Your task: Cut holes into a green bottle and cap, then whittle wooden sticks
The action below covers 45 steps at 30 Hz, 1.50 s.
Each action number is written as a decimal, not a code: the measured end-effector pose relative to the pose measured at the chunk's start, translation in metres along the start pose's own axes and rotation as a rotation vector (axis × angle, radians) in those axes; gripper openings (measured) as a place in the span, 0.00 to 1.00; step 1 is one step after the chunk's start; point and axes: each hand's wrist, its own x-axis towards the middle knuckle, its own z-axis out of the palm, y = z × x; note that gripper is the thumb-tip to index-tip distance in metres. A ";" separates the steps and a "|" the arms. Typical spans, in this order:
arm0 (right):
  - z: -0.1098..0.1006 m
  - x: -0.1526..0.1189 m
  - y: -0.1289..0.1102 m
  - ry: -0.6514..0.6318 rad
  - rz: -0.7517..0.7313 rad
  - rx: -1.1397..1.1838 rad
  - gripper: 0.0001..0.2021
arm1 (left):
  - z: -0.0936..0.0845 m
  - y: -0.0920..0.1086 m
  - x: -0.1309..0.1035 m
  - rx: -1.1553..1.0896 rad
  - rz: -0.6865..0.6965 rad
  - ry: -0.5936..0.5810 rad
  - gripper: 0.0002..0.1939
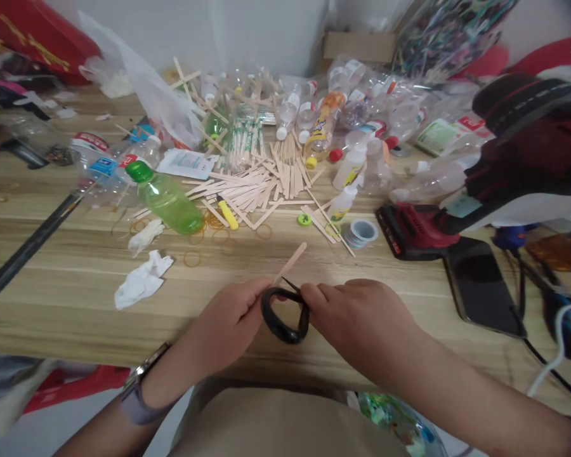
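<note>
- On the pale wooden table (219,257), I see the work is done near the middle of the near edge; a cut piece could fall to the floor, because the hands are so close to this border.
- Toward the right edge stands the red-and-black power tool (419,233); a wide swing of the right elbow might push it.
- The right hand (356,311) has its fingers closed on the black, looped-handle scissors (288,336). Their thin point is directed toward the left hand (233,317), so one slip may prick the thumb.
- The left hand pinches the flat, pale wooden stick (292,261) by its lower end, and the rounded end points to the far edge. The wood could split or twist, if the blade presses unevenly or the pinch is weak.
</note>
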 end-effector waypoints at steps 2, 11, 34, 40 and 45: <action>0.000 0.003 0.001 -0.077 0.027 0.022 0.08 | -0.003 -0.002 0.001 -0.050 -0.054 -0.033 0.16; 0.002 0.006 0.016 -0.217 0.391 0.960 0.22 | -0.011 -0.001 0.004 -0.491 -0.363 -0.035 0.20; 0.010 0.008 -0.001 -0.183 0.331 0.830 0.21 | 0.004 0.008 -0.005 0.136 -0.110 0.138 0.15; 0.017 0.007 -0.002 -0.139 0.291 0.699 0.22 | 0.005 0.006 -0.008 0.169 -0.054 0.157 0.15; 0.022 0.002 -0.003 0.183 0.108 0.284 0.14 | 0.006 0.007 -0.011 0.397 -0.046 0.127 0.16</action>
